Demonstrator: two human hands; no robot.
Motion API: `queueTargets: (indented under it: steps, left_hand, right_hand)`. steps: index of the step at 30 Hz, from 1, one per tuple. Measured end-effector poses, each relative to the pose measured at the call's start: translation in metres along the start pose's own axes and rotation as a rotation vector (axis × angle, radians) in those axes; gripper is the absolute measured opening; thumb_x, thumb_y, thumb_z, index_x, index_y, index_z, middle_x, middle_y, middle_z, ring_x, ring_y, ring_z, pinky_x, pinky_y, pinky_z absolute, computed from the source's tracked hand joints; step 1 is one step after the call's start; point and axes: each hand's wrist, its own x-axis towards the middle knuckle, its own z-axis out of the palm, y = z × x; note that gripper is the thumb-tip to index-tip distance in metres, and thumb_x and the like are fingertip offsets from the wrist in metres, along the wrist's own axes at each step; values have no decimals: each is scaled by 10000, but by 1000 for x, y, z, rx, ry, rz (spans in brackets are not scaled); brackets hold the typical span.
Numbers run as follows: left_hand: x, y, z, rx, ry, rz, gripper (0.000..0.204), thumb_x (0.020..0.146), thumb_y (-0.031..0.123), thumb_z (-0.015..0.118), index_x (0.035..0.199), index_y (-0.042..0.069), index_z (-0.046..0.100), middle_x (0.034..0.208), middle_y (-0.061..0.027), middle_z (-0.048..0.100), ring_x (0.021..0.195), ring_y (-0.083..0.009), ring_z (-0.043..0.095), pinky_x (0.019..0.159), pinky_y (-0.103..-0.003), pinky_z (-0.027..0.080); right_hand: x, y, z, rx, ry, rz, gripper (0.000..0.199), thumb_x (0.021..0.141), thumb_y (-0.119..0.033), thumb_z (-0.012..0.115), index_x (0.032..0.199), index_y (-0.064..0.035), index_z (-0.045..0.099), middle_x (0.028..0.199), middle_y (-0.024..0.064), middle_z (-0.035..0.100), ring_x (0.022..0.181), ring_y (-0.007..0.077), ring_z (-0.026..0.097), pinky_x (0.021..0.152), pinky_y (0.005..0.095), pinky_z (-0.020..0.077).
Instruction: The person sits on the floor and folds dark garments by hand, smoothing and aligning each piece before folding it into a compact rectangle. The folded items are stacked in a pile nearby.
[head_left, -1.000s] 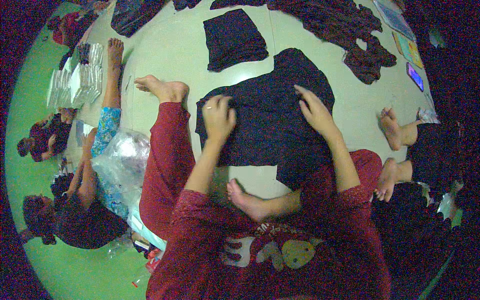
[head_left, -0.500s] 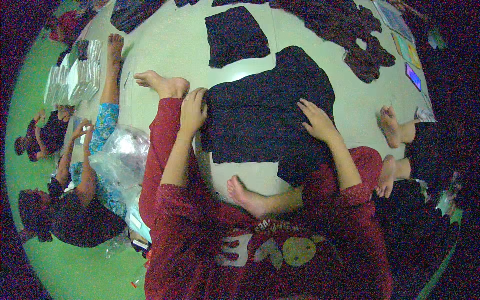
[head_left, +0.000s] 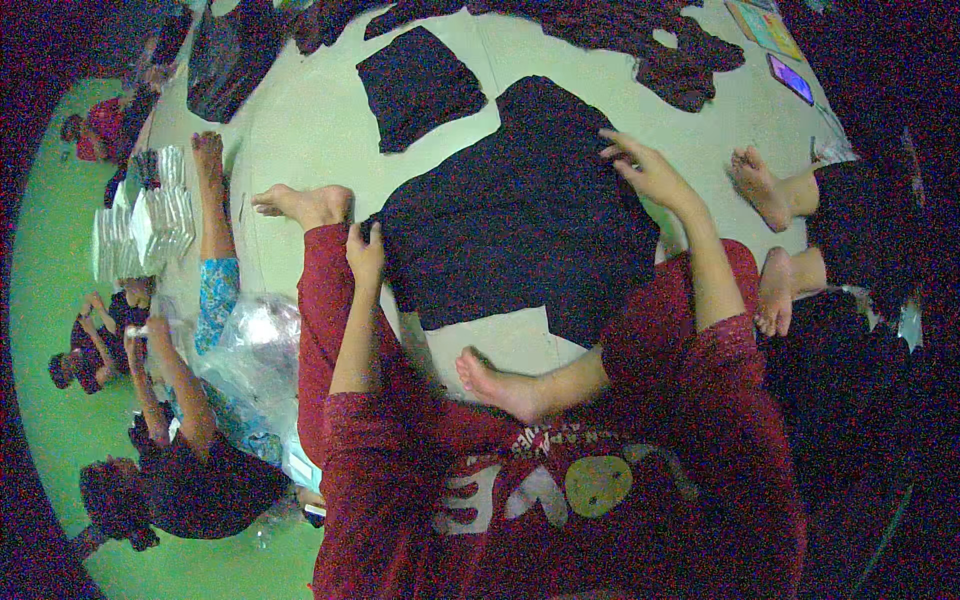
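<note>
The dark cloth (head_left: pixel 520 215) lies spread on the pale floor (head_left: pixel 290 135), in front of the seated person and between the two hands. Taking its middle as the centre of a clock, the left hand (head_left: pixel 367 255) is at nine o'clock, right by the cloth's left edge; whether its thumb and finger pinch the fabric, I cannot tell. Half a second ago it is at the same edge, and a second ago it rests on top of the cloth. The right hand (head_left: pixel 650 178) has its fingers spread, their tips over the cloth's border at one to two o'clock, whereas in both earlier frames it sits further in, on the right part of the fabric. The whole view has also turned a little counterclockwise: the folded dark cloth (head_left: pixel 420 90) at eleven o'clock and the phone (head_left: pixel 790 79) at two o'clock both appear further left than before, while the stack of white packets (head_left: pixel 150 215) at nine o'clock appears lower. The clear plastic bag (head_left: pixel 262 330) remains at eight o'clock, beside the person's red trouser leg (head_left: pixel 330 310). A neighbour's bare foot (head_left: pixel 762 192) is at three o'clock.
</note>
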Motion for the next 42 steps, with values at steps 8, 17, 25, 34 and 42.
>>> queueTargets:
  steps: [8, 17, 25, 34, 42]
  left_hand:
    - [-28, 211, 63, -109, 68, 382, 340, 846, 239, 535, 1062, -11, 452, 906, -254, 583, 799, -414, 584, 710, -429, 461]
    - [-66, 244, 147, -22, 62, 381, 367, 841, 258, 519, 1109, 10, 484, 1122, -193, 483, 1074, -350, 451, 902, -423, 361]
    - [-94, 230, 205, 327, -133, 660, 588, 787, 397, 540, 1269, 87, 409, 1383, -185, 261, 1273, -346, 250, 976, -615, 150]
    - [-55, 150, 119, -208, -130, -199, 495, 804, 352, 596, 1044, -61, 465, 902, -179, 544, 840, -311, 537, 786, -381, 431]
    - [-23, 208, 99, -167, -103, 455, 271, 793, 160, 586, 945, -56, 524, 920, -238, 567, 865, -372, 572, 739, -411, 444]
  right_hand:
    - [-32, 6, -50, 263, 133, 33, 473, 839, -2, 452, 1296, -97, 378, 1052, 86, 584, 850, 123, 550, 793, 253, 446]
    - [-30, 19, -48, 225, 126, 164, 499, 819, -21, 468, 1301, -105, 367, 1016, 85, 601, 814, 129, 552, 770, 263, 443]
    - [-12, 43, -23, -2, -3, 194, 507, 833, -108, 519, 1308, -86, 341, 999, 128, 605, 895, 183, 573, 808, 303, 442]
    - [-7, 41, -30, 130, -84, 290, 500, 847, -116, 529, 1312, -118, 347, 962, 94, 589, 872, 157, 567, 767, 281, 455]
    - [-14, 51, -26, 47, -47, 226, 493, 859, -219, 532, 1307, -116, 352, 982, 126, 598, 870, 218, 573, 787, 326, 454]
